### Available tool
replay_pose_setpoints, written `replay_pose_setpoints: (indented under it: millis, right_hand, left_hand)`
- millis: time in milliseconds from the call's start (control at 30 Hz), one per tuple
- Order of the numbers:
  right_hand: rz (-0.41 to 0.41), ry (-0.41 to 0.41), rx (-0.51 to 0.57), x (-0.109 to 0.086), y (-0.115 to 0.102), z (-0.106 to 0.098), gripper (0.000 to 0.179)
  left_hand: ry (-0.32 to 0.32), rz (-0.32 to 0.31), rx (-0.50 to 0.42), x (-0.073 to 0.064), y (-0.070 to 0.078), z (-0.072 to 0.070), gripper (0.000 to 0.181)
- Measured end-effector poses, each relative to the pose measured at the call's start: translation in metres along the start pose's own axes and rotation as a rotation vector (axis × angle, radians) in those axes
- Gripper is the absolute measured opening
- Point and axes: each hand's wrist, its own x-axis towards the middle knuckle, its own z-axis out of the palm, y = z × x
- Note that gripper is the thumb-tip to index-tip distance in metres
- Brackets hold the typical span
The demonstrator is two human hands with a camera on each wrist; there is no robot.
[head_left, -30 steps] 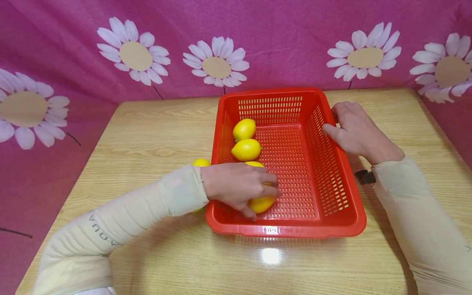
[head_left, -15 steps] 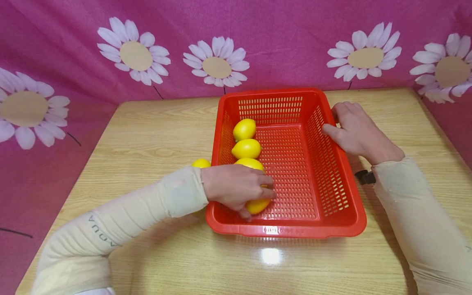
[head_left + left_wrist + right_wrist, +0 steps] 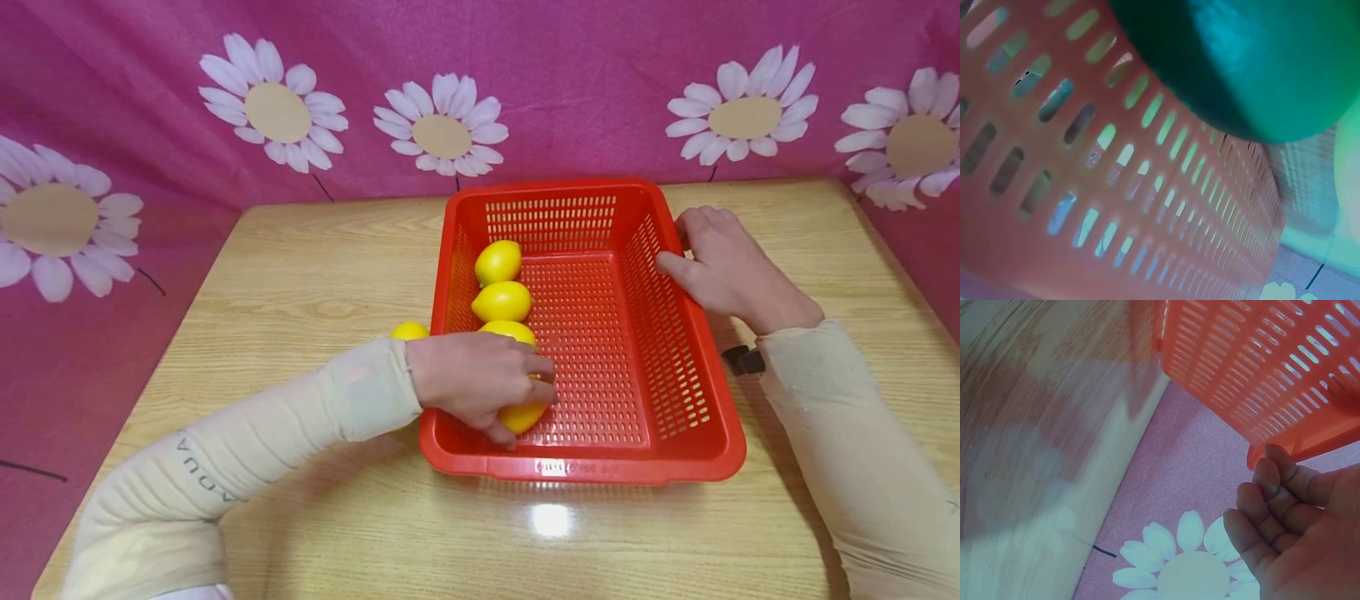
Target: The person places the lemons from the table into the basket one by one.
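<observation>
A red perforated plastic basket [image 3: 615,468] sits on the table, with a row of lemons along its left side. My left hand [image 3: 476,379] reaches over the left rim and curls its fingers and thumb round the nearest lemon [image 3: 522,419], hiding part of it. Beyond that lie a partly covered lemon [image 3: 512,330], another lemon [image 3: 502,302] and the farthest lemon [image 3: 498,262]. My right hand [image 3: 731,271] grips the right rim, thumb inside; the right wrist view shows its fingers [image 3: 1275,506] at the basket's edge [image 3: 1316,445].
Outside the basket's left wall, a yellow lemon [image 3: 409,331] shows behind my left sleeve [image 3: 285,417]. The left wrist view has a large teal rounded shape [image 3: 1254,69] beside the basket wall [image 3: 1085,162]. A pink flowered cloth [image 3: 570,92] hangs behind the wooden table [image 3: 322,275].
My left hand and the nearest lemon have shifted slightly left, toward the basket's left wall. More of the lemon just beyond it shows. My right hand stays on the rim.
</observation>
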Motion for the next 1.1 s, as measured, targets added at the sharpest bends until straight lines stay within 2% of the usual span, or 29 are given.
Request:
replay_pose_setpoints:
  millis: [300,567,767,1100]
  right_hand:
    - [0.007,-0.008,0.004,0.000,0.000,0.000,0.041]
    - [0.014,-0.014,0.006,0.001,0.000,0.000,0.042]
    - [0.007,-0.008,0.006,0.001,0.001,0.001,0.041]
    - [0.010,-0.012,0.007,0.001,0.001,0.001,0.041]
  left_hand:
    - [0.033,0.000,-0.005,-0.002,-0.002,-0.002,0.059]
    - [0.116,0.009,-0.037,-0.005,-0.005,-0.003,0.055]
    - [0.204,0.011,-0.052,-0.008,-0.007,-0.005,0.046]
    - [0.410,0.002,-0.124,-0.021,-0.015,-0.010,0.043]
